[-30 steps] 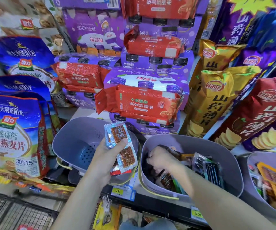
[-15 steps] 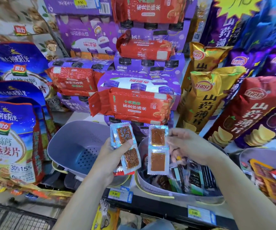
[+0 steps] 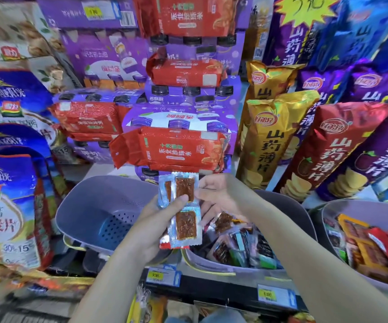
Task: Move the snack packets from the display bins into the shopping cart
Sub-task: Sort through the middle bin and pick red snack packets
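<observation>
Snack packets [image 3: 185, 226] between left hand [image 3: 155, 227], right hand [image 3: 223, 197], above bin rims [image 3: 123, 177].

9.90 on left price tag [image 3: 162, 275], 3.00 on right price tag [image 3: 276, 295]

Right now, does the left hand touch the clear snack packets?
Touching. The head view shows the left hand gripping the snack packets, with its thumb pressed flat on the upper one.
</observation>
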The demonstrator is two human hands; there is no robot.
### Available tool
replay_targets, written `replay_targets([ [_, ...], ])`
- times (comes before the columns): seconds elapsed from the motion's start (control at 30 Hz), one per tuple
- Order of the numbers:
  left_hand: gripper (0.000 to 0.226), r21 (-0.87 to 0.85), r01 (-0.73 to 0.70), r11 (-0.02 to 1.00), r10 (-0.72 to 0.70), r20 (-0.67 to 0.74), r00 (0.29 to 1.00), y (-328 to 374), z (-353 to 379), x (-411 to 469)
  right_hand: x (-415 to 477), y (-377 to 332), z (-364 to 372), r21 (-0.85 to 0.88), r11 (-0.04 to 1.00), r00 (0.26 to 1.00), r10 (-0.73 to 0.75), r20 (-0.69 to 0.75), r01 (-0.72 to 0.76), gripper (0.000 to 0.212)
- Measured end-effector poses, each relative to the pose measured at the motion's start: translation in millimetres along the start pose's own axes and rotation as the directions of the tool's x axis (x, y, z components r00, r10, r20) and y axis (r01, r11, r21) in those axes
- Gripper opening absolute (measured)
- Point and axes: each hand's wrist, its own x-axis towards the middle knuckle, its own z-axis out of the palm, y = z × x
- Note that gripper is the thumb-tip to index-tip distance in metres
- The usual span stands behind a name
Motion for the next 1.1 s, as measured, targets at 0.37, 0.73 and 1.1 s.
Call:
replay_targets([
  [0.37,0.056,-0.082,0.03,0.996,-0.043,-0.163,0.986,-4,-23,-3,11,65,-15,-0.851,0.525,0.985,0.161,0.069,-0.026,0.04],
  [0.73,0.07,-0.061,0.063,0.996,-0.074,-0.2,0.977,-10,-30,-1,9,74,-33,-0.845,0.535,0.998,-0.052,-0.035,-0.002,0.02],
  [1.1,0.06,-0.087,0.027,0.996,-0.041,-0.17,0.985,-6,-12,2,-49,18,-30,-0.209,0.963,0.959,-0.211,-0.19,0.17,0.017],
])
